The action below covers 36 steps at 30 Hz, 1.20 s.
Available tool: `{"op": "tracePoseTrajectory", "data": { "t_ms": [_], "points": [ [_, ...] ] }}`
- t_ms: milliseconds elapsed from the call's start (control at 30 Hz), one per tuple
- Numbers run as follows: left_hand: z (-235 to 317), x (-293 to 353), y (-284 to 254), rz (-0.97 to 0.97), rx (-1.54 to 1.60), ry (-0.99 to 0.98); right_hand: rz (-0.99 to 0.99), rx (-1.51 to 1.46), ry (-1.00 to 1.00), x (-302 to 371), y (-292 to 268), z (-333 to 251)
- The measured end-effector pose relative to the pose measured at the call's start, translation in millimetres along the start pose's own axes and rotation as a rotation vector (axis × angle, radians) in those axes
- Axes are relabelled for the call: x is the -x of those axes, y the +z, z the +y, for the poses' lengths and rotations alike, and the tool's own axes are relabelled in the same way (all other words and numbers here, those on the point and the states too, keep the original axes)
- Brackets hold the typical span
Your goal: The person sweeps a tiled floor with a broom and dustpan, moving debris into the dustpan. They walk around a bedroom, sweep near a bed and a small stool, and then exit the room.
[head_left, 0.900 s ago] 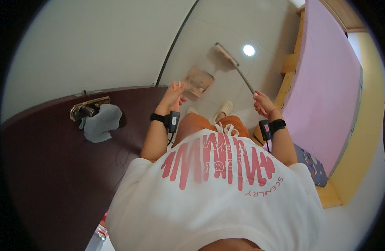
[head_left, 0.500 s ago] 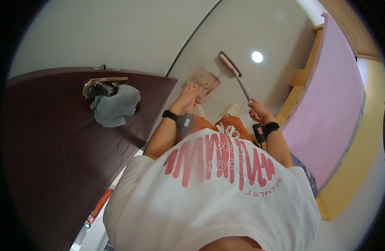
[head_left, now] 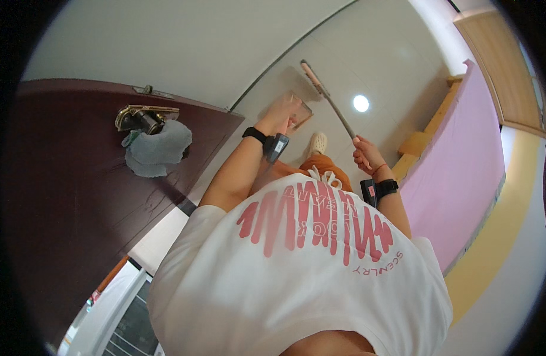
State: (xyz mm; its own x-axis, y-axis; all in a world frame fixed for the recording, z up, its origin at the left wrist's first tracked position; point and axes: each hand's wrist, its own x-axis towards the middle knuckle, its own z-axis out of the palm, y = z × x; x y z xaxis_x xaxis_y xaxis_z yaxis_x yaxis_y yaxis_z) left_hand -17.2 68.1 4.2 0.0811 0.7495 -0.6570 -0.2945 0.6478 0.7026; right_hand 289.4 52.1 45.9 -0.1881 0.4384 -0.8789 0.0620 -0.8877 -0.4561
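My right hand [head_left: 368, 155] is closed round the grey handle of a broom [head_left: 341, 118] at the right of centre. The broom's pink head with dark bristles [head_left: 308, 72] reaches out over the tiled floor, ahead of the dustpan. My left hand [head_left: 277, 117], smeared by motion, grips a pinkish dustpan [head_left: 303, 111] whose see-through pan is held out over the floor. Its handle is mostly hidden by my hand and forearm. Pan and broom head are apart. Whether the bristles touch the floor I cannot tell.
A dark red door [head_left: 65, 178] stands at the left, with a grey cloth [head_left: 160, 148] hanging on its handle [head_left: 145, 120]. A wooden bed frame [head_left: 416, 142] with a pink sheet [head_left: 457, 160] runs along the right. One cream shoe [head_left: 318, 142] shows below my trousers.
The broom head has moved left and away from me, and turned. My left hand and the dustpan have shifted slightly. The view has shifted, showing more beyond the door; one shoe is now hidden.
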Motion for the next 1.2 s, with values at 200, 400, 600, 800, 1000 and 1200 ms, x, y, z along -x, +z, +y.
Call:
{"op": "tracePoseTrajectory", "data": {
  "t_ms": [200, 400, 600, 800, 1000, 1200],
  "points": [
    [35.5, -37.4, 39.1, 0.057, 0.098, -0.002, 0.051, 0.166, -0.018, -24.7, -40.0, -70.9],
    [47.9, -76.9, 55.1, 0.071, 0.14, 0.078, 0.02, 0.194, 0.03, -39.9, -71.2, -103.1],
    [48.2, -75.9, 45.3, 0.089, 0.13, 0.007, -0.08, 0.132, 0.132, -53.3, -93.0, -97.0],
    [35.9, -62.6, -36.2, 0.272, -0.487, 0.009, -0.083, 0.036, 0.207, -47.2, -91.6, -92.1],
    [49.3, -42.9, -138.6, 0.682, -1.304, -0.424, -0.064, -0.051, 0.142, -37.1, -80.8, -92.5],
    [88.9, -22.8, -124.4, 0.453, -1.872, -0.922, 0.005, -0.057, 0.077, -16.0, -67.9, -92.6]
  ]
}}
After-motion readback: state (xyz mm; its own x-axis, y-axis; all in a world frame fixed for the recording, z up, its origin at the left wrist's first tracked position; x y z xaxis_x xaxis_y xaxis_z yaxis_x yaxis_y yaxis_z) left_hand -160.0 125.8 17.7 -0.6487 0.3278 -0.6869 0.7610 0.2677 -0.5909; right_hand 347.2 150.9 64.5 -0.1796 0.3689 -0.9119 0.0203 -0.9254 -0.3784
